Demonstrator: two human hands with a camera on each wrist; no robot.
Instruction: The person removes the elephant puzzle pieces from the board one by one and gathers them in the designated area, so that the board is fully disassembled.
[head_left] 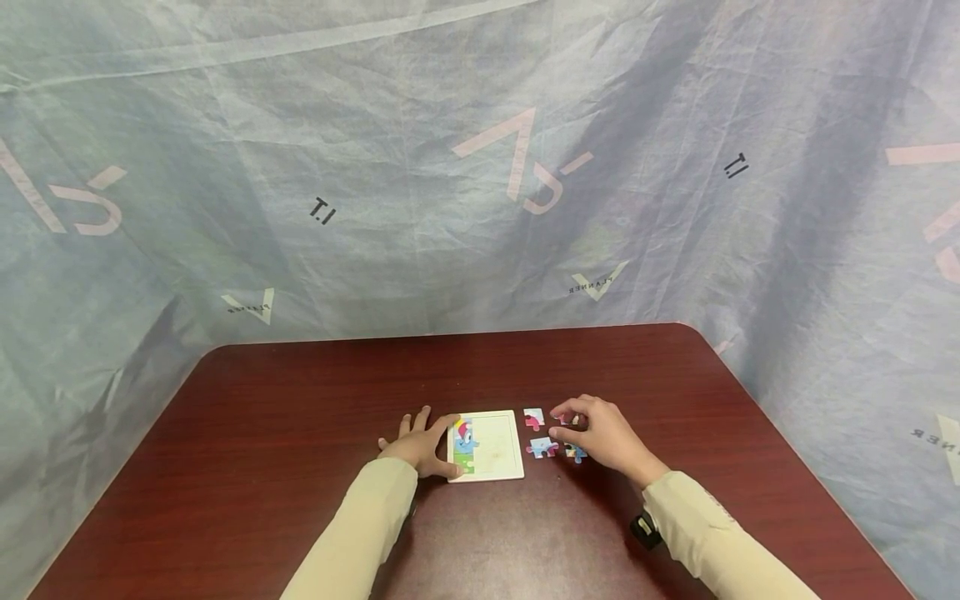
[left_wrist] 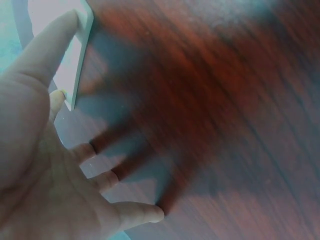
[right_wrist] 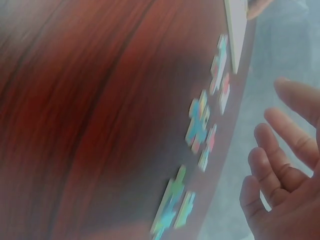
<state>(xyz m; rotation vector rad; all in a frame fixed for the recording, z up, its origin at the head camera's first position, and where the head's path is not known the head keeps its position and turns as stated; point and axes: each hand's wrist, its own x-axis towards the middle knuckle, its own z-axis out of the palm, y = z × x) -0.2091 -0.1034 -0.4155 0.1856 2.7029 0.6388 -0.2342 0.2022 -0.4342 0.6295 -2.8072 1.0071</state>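
Observation:
A white puzzle tray [head_left: 497, 450] lies on the table, its left strip filled with picture pieces [head_left: 464, 450] and the rest of its bed bare. My left hand [head_left: 416, 448] is spread at the tray's left end, thumb and index finger touching its edge, other fingers resting on the table. Beside the tray's right edge lie loose jigsaw pieces, among them a pink-and-white one [head_left: 533, 418] and a light blue one [head_left: 542, 448]. Above them hovers my right hand [head_left: 606, 435], fingers loosely bent with nothing held. It partly covers another piece [head_left: 575, 452]. More pieces [right_wrist: 172, 202] show in the right wrist view.
The dark red wooden table [head_left: 315, 392] has rounded far corners. A grey printed cloth [head_left: 420, 208] hangs behind it and along both sides. A dark band [head_left: 645, 530] sits at my right wrist.

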